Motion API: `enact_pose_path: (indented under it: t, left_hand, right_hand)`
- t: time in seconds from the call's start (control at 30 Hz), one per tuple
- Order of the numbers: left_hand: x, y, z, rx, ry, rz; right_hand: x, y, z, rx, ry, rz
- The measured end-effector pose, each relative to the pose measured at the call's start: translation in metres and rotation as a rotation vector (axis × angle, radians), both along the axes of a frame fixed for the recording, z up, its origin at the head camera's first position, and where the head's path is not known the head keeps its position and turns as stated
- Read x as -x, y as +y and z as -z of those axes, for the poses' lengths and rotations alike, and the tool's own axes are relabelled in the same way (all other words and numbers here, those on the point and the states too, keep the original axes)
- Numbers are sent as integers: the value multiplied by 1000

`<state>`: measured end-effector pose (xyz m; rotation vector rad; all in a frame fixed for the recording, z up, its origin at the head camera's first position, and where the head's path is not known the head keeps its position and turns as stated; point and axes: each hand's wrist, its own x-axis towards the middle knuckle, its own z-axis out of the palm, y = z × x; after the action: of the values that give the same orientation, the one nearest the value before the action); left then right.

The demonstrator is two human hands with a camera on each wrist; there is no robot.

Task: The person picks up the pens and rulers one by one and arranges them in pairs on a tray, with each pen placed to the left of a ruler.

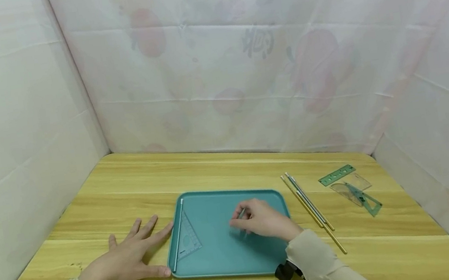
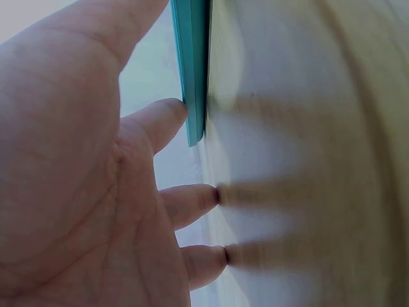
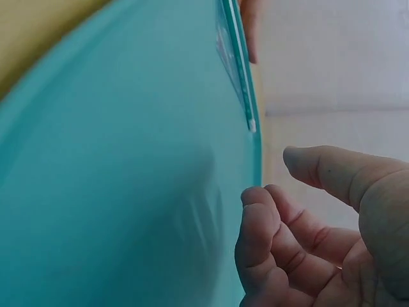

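Note:
My left hand (image 1: 127, 261) lies beside the teal tray (image 1: 227, 265) with its fingers spread. In the left wrist view, a fingertip touches the tray's side (image 2: 192, 77), while other fingertips rest on the table. Over the tray's right half hovers my right hand (image 1: 261, 220). Its fingers (image 3: 259, 236) are loosely bent, the thumb stands apart from them, and nothing shows between them. Along the tray's left edge lies a silver pencil (image 1: 179, 235) with a white end. Just right of it is a clear triangular set square (image 1: 191, 241), lying flat.
Right of the tray, several gold and silver pencils (image 1: 308, 202) lie in a loose bunch on the wooden table (image 1: 127, 187). Farther right are a green ruler (image 1: 336, 175), a green set square (image 1: 371, 205) and clear plastic pieces (image 1: 359, 181). Pale cloth walls (image 1: 214, 65) surround the table.

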<state>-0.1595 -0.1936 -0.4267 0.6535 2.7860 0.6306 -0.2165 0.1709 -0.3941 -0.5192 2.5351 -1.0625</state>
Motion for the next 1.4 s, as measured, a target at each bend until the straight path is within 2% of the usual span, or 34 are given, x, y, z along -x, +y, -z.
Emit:
enact_pose_path:
  t: [0.27,0.57,0.8,1.03,1.4]
  left_hand:
    - [0,0,-1,3,11,-1]
    - [0,1,-2,3,16,0]
    - [-1,1,-2,-1,14,-3]
    - [-1,1,0,4,14,-6]
    - [1,2,-1,-1,-1,-4]
  right_hand:
    - [0,23,-4,-1,25,80]
    - [-1,50,-12,14,29,127]
    - [7,75,-14,-13,81,181]
    - [16,103,-16,-31,100,195]
    - [35,154,-23,-175,72,228]
